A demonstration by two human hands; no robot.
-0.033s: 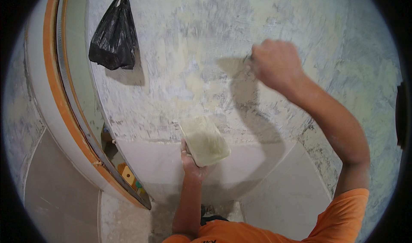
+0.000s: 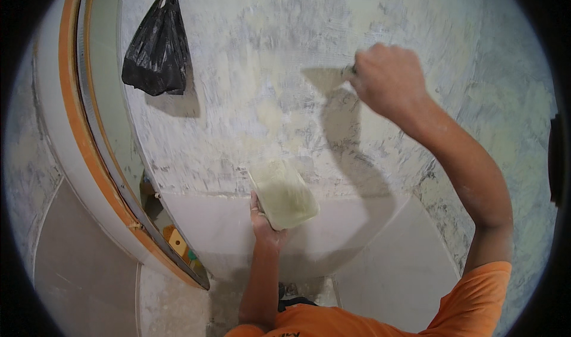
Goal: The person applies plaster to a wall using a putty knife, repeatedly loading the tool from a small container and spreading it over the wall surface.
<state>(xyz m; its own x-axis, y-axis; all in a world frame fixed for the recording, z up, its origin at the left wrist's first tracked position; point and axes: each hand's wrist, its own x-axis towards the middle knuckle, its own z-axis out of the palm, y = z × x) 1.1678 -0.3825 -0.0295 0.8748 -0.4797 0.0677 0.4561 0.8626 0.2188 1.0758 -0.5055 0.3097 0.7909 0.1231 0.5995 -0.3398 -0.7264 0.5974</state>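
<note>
My left hand [image 2: 266,223] grips a shallow, pale rectangular tray [image 2: 284,195] from below and its left side; the inside is smeared with pale yellowish paste. Higher up and to the right, my right hand [image 2: 389,78] is closed, slightly blurred, around what looks like a putty knife [image 2: 326,79]. Its thin triangular blade points left, close against the plastered wall [image 2: 250,99]; most of the handle is hidden in my fist. Whether the blade touches the wall I cannot tell. A shadow of my arm falls below it.
A black plastic bag [image 2: 157,48] hangs on the wall at the upper left. Left of it stands an orange-edged door frame [image 2: 89,135], with some yellow items [image 2: 177,242] beyond the opening. Pale smooth panels [image 2: 386,265] line the lower wall.
My right hand has shifted slightly up and to the right along the wall with the putty knife, whose blade now looks lighter. My left hand and the tray have barely moved.
</note>
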